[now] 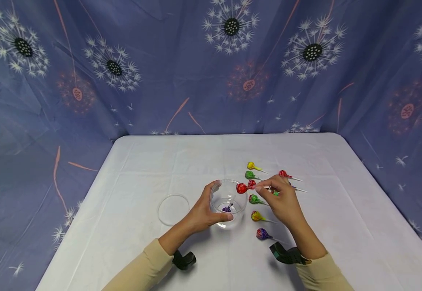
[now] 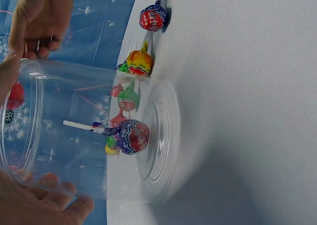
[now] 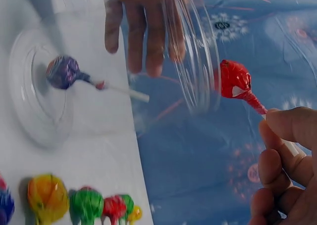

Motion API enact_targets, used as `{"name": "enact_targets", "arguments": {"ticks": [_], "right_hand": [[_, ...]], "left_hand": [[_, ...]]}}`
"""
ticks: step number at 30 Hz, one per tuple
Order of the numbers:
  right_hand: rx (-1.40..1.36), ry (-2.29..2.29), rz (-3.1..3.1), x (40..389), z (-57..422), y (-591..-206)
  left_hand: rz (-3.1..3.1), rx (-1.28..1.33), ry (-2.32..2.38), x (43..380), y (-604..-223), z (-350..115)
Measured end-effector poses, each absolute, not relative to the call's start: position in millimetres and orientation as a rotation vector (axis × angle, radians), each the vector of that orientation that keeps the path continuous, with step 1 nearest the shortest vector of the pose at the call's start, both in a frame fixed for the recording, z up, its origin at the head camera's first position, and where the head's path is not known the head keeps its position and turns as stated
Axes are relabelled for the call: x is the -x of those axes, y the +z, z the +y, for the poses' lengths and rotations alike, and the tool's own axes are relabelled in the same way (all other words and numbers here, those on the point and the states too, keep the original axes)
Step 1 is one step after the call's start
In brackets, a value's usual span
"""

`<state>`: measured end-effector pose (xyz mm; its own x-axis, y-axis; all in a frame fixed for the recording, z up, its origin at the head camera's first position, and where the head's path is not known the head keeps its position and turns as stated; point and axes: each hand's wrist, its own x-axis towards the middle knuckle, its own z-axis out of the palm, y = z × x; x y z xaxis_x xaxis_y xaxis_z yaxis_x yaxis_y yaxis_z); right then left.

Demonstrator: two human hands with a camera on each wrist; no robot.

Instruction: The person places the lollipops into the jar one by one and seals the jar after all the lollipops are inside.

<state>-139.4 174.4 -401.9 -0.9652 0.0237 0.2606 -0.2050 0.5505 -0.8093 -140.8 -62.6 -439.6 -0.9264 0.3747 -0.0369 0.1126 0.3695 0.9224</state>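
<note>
My left hand [image 1: 202, 212] grips a clear plastic jar [image 2: 74, 106] around its side near the open rim, thumb in front and fingers behind. Inside the jar, a purple-wrapped lollipop [image 2: 132, 137] rests at the bottom with its white stick pointing toward the mouth. My right hand [image 1: 280, 199] pinches the white stick of a red lollipop [image 3: 235, 79] between thumb and fingertips. That red candy head hangs right at the jar's rim, overlapping the opening in the head view.
Right of the jar lie several wrapped lollipops, among them a yellow one [image 1: 256, 216], a green one [image 1: 253, 199], a purple one [image 1: 262, 234] and a red one [image 1: 283, 173]. A clear round lid [image 1: 158, 211] lies flat to the left on the white table [image 1: 98, 246].
</note>
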Motion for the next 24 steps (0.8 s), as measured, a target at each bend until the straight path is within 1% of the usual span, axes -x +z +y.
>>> {"name": "enact_targets", "arguments": {"ticks": [9, 14, 24], "right_hand": [[-0.187, 1.315, -2.606, 150.9, 145.7, -403.6], [-0.279, 1.262, -2.586, 151.8, 132.8, -403.7], [-0.351, 1.192, -2.583, 153.7, 119.0, -408.3]], "left_hand": [[2.382, -0.46, 1.611, 141.8, -440.2, -63.9], [2.386, -0.476, 1.611, 140.8, -439.2, -64.1], [2.38, -0.449, 1.595, 139.7, -438.7, -64.2]]}}
